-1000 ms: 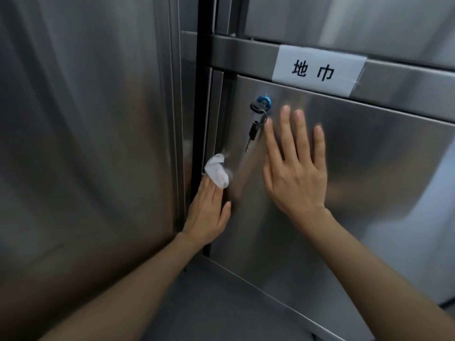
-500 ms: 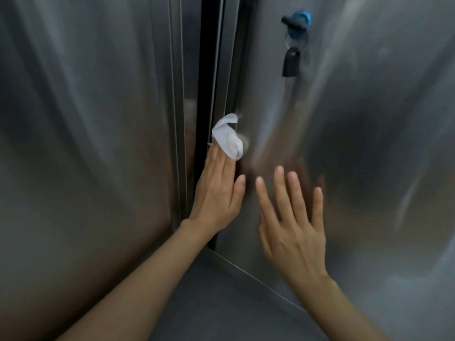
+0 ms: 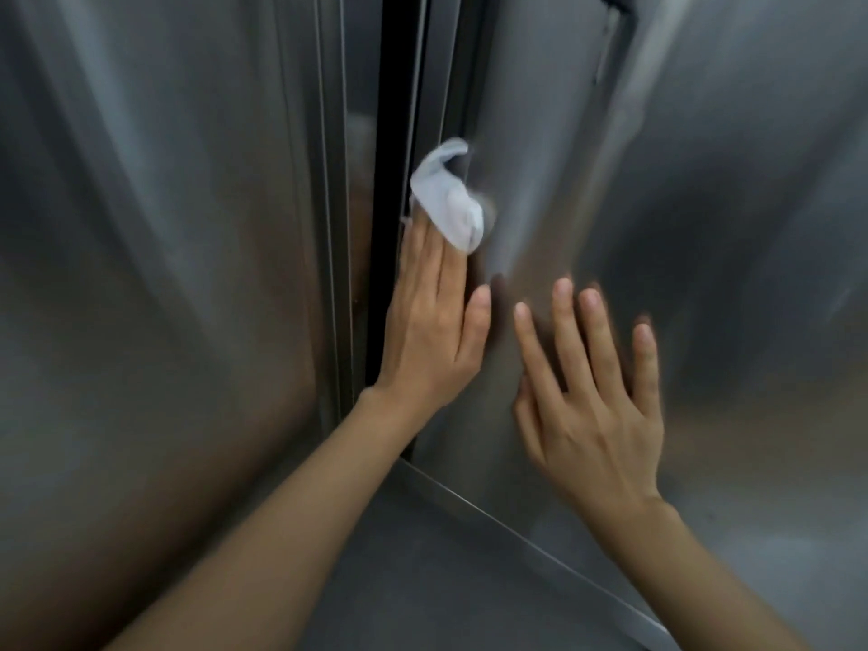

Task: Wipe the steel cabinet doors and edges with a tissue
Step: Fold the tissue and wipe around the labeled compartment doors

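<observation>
Pressing a crumpled white tissue [image 3: 448,204] against the left edge of a steel cabinet door [image 3: 704,227], the person's left hand [image 3: 430,335] sits just left of centre in the frame. Its fingers are straight and close together, pointing upward, with the tissue trapped under the fingertips at the door's vertical edge; the thumb lies apart, resting on the door face. A dark gap [image 3: 390,180] runs down beside that edge, separating the door from a broad steel panel [image 3: 155,274] that fills the left half of the frame.

To the lower right of centre, the right hand [image 3: 596,411] lies flat against the same door, fingers straight and spread moderately wide, holding nothing. It is near the left hand but not touching it. Both bare forearms reach in from the bottom of the frame.

At the top right edge a small dark object [image 3: 615,1] is only partly visible on the door, too cropped to identify. A grey floor [image 3: 422,580] shows below.
</observation>
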